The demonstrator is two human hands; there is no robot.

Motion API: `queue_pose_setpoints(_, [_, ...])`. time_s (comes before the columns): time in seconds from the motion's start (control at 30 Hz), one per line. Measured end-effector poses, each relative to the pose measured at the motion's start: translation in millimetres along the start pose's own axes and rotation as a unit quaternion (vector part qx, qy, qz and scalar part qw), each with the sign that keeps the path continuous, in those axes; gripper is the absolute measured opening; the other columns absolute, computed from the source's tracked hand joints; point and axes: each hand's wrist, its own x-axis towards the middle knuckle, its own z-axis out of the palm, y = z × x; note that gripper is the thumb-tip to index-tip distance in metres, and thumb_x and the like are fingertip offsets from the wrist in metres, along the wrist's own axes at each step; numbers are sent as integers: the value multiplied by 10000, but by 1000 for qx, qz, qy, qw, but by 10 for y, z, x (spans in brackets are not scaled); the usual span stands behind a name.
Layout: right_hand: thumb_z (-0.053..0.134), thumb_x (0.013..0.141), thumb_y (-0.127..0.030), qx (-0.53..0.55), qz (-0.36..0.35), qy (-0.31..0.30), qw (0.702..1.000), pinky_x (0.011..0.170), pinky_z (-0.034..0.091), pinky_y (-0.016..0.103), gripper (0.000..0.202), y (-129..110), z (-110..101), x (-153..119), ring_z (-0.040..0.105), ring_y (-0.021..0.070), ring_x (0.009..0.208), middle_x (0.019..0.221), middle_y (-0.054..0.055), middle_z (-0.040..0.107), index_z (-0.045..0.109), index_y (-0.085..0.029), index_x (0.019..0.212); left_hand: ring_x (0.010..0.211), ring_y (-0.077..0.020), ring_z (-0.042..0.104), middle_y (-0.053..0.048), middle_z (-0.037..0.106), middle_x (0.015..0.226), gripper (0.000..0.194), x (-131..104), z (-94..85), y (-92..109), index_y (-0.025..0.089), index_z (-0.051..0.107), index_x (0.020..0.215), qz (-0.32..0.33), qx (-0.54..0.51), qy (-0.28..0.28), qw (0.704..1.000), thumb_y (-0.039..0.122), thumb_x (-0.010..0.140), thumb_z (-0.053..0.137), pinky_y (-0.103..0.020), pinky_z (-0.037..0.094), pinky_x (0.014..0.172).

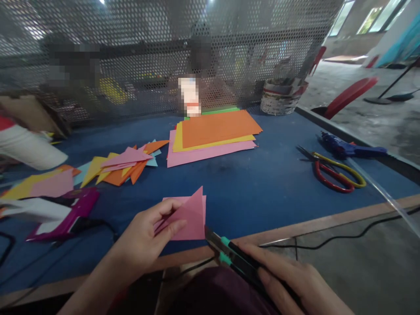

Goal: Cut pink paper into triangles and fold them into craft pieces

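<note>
The left hand (pixel 154 232) pinches pink paper (pixel 193 218); the right hand (pixel 278 271) grips black-and-green scissors (pixel 241 258).

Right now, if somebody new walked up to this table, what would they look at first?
Probably the bright stack of paper in the middle of the blue table, with orange on top and yellow and pink peeking out. Next, the pink paper in the left hand, with the black-and-green tool in the right hand at its edge. Over on the right lie red-and-yellow-handled scissors.
</note>
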Motion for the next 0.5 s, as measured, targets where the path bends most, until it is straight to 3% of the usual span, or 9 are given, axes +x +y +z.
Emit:
queue_pose_setpoints(0.17, [449, 917, -211, -20, 7, 8, 1000, 845, 511, 168, 374, -93, 5, -37, 666, 132, 1006, 1163, -36, 687, 584, -320, 1249, 970, -186, 613, -12, 620, 1105, 379, 44, -17, 54, 297, 481, 1220, 9, 86, 18, 996, 393, 864, 566, -314, 527, 836])
queue_pose_setpoints(0.27, [422, 952, -225, -20, 28, -3, 999, 856, 494, 164, 357, -110, 21, -73, 641, 121, 1055, 1190, -46, 673, 580, -328, 1256, 1243, -200, 478, -13, 420, 1429, 548, 100, -84, 74, 363, 317, 1401, 130, 150, -4, 980, 308, 900, 533, -383, 419, 1034])
queue_pose_setpoints(0.33, [415, 971, -255, -18, 36, -23, 999, 882, 480, 175, 355, -125, 25, -84, 616, 125, 1101, 1226, -49, 652, 559, -338, 1285, 1371, -207, 329, 4, 314, 1516, 497, 176, -136, 75, 360, 344, 1409, 245, 198, -32, 949, 260, 939, 469, -413, 305, 1119])
queue_pose_setpoints(0.4, [401, 985, -287, -20, 42, -35, 998, 892, 476, 192, 357, -142, 27, -85, 614, 128, 1094, 1244, -42, 641, 536, -340, 1312, 1380, -201, 323, -1, 380, 1491, 399, 277, -166, 63, 326, 450, 1353, 340, 213, -36, 915, 252, 962, 428, -401, 294, 1119])
queue_pose_setpoints(0.5, [384, 991, -324, -22, 54, -41, 997, 886, 488, 221, 367, -156, 44, -86, 629, 138, 1038, 1227, -24, 648, 524, -327, 1330, 1405, -183, 288, 8, 428, 1469, 365, 422, -156, 30, 297, 483, 1334, 385, 203, -98, 895, 272, 983, 387, -389, 278, 1123])
